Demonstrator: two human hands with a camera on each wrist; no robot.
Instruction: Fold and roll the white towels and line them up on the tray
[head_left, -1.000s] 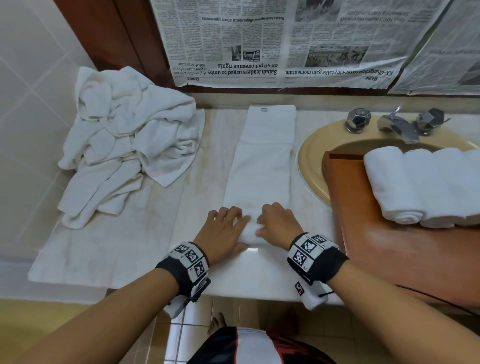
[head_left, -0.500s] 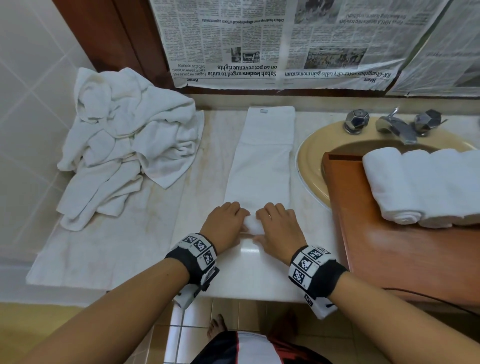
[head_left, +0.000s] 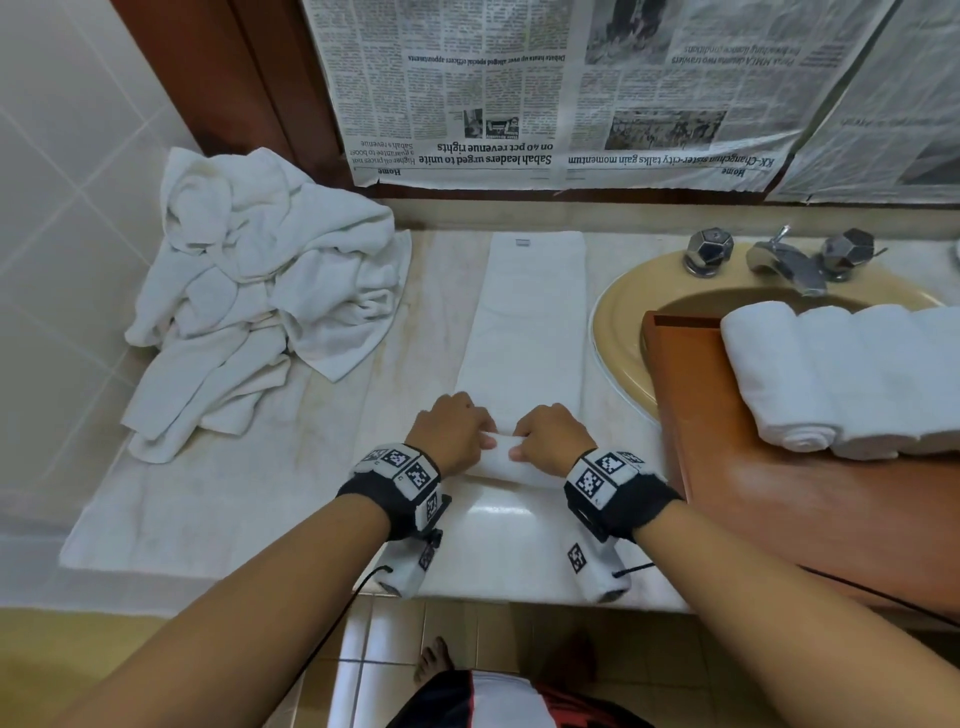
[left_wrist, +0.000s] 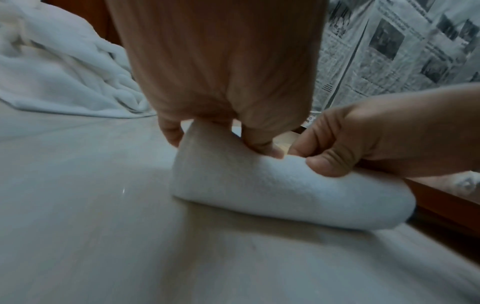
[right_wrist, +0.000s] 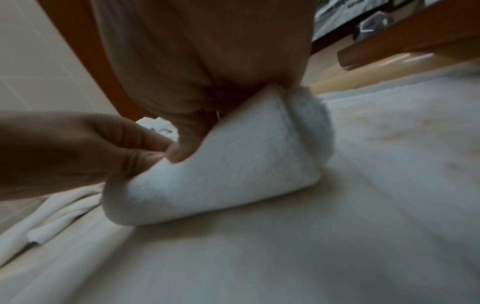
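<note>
Both hands curl around the rolled near end of a long white towel (head_left: 527, 322) on a pale marble counter (head_left: 270, 499). The left hand (head_left: 449, 434) grips the left half of the roll, thumb on the near side and fingers wrapped over the top; the right hand (head_left: 548, 434) grips the right half the same way, and the two thumbs nearly meet at the middle. In the left wrist view the fingers (left_wrist: 170, 131) press down behind the roll, and in the right wrist view the roll's spiral end shows at the right. The roll sits at 6 o'clock on the counter, near its front edge, and the unrolled part of the towel runs flat from the hands straight toward 12 o'clock, ending close to the back wall with a small label at its far end. At 10 o'clock lies a crumpled pile of white towels (head_left: 260, 296), well apart from the hands. At 3 o'clock a wooden tray (head_left: 727, 467) rests over a yellow sink (head_left: 618, 322); on it finished rolled towels (head_left: 831, 379) lie side by side, touching one another. A chrome faucet (head_left: 784, 260) with two faceted knobs stands at 2 o'clock behind the sink. Sheets of newspaper (head_left: 519, 93) hang upside down across the wall at 12 o'clock. Both wrists wear black bands with square black-and-white markers.
</note>
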